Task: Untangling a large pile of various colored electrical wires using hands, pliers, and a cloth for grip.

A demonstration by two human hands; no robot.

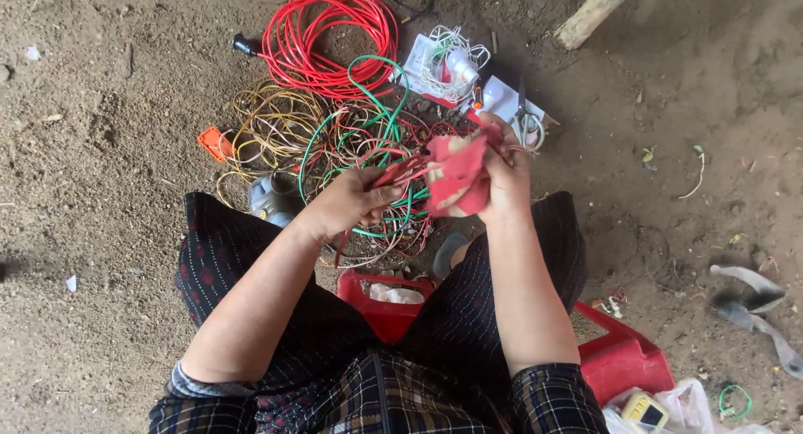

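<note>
- Bare brown dirt ground (100, 150) fills the scene, scattered with small stones and scraps, as a person sits low over a pile of wiring.
- Dark patterned skirt (226, 267) of the seated person spreads over both knees, with checked sleeves at the bottom edge.
- Red plastic stool (623, 363) shows beneath the person, one part between the knees and another to the right.
- Coil of red cable (330, 37) lies at the top of the pile, a black plug at its left end.
- Tangle of thin yellow, green and reddish wires (284, 129) sits just in front of the knees, with a green loop running through it.
- White packets (443, 66) wrapped in white cord rest just right of the red coil.
- Wooden pole (594, 12) slants across the top right corner.
- Red cloth (460, 179), patched with pale spots, is held above the tangle, between the two hands.
- Right hand (506, 179) is closed around the cloth's right side.
- Left hand (351, 201) is closed, pinching thin red strands that lead to the cloth.
- Scissors (527, 129) lie just beyond the right hand.
- Small orange piece (213, 141) lies at the tangle's left edge.
</note>
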